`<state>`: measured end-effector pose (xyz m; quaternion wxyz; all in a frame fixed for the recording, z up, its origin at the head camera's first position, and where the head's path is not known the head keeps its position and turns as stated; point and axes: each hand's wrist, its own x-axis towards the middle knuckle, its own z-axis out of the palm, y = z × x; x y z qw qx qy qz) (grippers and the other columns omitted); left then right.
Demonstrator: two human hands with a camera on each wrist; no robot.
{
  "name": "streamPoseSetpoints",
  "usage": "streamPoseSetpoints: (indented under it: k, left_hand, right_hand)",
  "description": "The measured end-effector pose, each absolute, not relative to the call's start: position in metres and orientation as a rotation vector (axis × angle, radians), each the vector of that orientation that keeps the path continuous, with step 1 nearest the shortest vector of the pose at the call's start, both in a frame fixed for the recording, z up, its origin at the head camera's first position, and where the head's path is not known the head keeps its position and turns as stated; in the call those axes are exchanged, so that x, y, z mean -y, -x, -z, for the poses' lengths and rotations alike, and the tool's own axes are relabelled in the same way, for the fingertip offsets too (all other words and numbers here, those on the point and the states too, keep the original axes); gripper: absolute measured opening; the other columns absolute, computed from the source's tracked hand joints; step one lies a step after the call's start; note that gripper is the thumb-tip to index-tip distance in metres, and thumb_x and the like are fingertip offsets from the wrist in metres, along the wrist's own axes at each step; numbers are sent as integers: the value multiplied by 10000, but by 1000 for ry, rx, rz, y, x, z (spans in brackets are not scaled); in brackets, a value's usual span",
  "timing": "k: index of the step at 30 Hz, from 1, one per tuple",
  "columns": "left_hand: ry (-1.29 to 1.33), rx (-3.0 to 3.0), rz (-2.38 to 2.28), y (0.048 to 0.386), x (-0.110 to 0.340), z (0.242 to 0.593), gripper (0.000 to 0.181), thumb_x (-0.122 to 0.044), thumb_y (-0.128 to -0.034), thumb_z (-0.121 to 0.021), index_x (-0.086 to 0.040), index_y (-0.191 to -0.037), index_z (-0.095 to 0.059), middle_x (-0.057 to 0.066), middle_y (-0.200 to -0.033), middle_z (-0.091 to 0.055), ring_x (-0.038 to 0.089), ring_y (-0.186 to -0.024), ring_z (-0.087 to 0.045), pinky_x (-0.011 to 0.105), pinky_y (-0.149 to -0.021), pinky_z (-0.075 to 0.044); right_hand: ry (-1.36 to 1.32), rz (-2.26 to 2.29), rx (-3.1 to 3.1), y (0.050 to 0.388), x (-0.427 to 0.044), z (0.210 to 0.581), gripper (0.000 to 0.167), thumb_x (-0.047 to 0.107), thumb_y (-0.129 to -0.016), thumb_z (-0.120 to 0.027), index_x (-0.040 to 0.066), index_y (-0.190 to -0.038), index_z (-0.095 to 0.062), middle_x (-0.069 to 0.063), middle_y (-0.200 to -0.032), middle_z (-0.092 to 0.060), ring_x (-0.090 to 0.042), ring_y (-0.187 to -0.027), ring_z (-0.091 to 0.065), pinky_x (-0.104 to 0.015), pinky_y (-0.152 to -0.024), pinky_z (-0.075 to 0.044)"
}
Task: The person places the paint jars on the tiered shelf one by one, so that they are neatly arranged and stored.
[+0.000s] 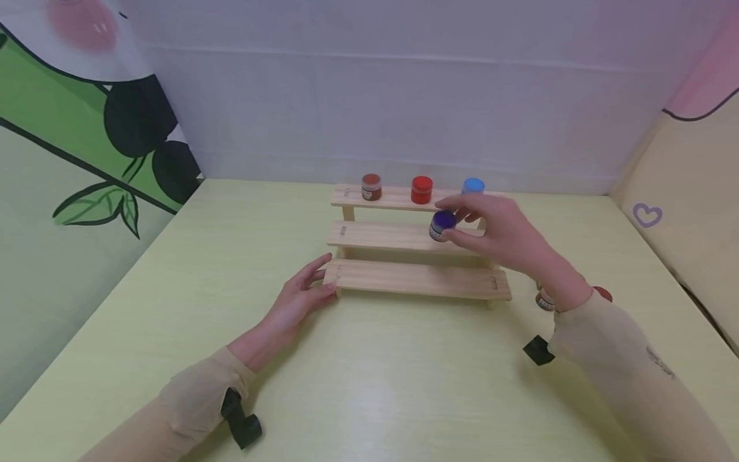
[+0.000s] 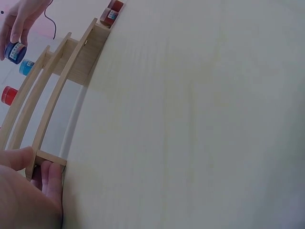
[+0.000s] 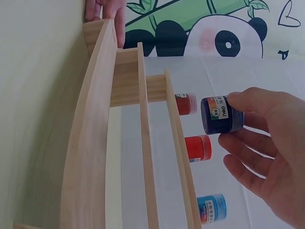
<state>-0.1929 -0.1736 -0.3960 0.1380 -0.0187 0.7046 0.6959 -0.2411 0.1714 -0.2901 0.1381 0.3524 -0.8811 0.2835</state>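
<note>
A dark blue paint jar (image 3: 220, 115) is pinched between thumb and fingers of my right hand (image 1: 501, 230), held in the air above the middle tier. Its label shows in the right wrist view. My left hand (image 1: 296, 303) grips the left end of the three-tier wooden rack (image 1: 416, 278), thumb at the lowest tier and fingers against the side panel (image 2: 51, 157). Along the top tier stand a brown-red paint jar (image 1: 371, 187), a red paint jar (image 1: 422, 190) and a light blue paint jar (image 1: 473, 186). In the head view my right hand partly covers the rack's right side.
Right of the rack, more paint jars (image 1: 544, 299) stand on the pale table (image 1: 369, 372), partly hidden by my right wrist. A white backdrop (image 1: 369, 115) rises behind the table. Panels with printed drawings stand at both sides.
</note>
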Motion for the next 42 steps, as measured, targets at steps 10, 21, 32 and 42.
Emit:
streamPoseSetpoints:
  k: [10,21,32,42]
  left_hand:
    - [70,-2042,-2014,193,173,397,640,-76,-988,-561,-227,-1557,-310,159,-1477,-398,61,-1056,-597,220,-982,-547]
    - [63,-2034,-2022,194,172,400,641,-70,-984,-562,-235,-1553,-317,140,-1452,-422,70,-1045,-615,220,-965,-557]
    - [65,-2039,-2018,196,172,401,634,-81,-990,-560,-243,-1553,-318,140,-1465,-420,73,-1068,-607,224,-974,-554]
    - [62,-2037,-2016,197,171,402,627,-80,-990,-558,-252,-1547,-330,138,-1454,-418,88,-1066,-609,240,-988,-552]
  right_hand:
    - [-1118,-946,2500,250,-141,285,378,144,-854,-776,90,-1213,-671,-37,-1055,-726,-177,-926,-696,-330,-806,-594]
    - [-1117,-1023,2492,259,-113,289,446,188,-892,-741,99,-1311,-618,-41,-1121,-700,-182,-963,-682,-333,-817,-579]
    - [-1152,-1095,2443,273,-89,302,379,190,-884,-747,97,-1241,-660,-26,-1113,-719,-153,-957,-673,-327,-788,-588]
    - [-1152,-1124,2433,278,-73,313,355,147,-907,-708,90,-1254,-654,-67,-1150,-690,-183,-992,-636,-320,-791,-575]
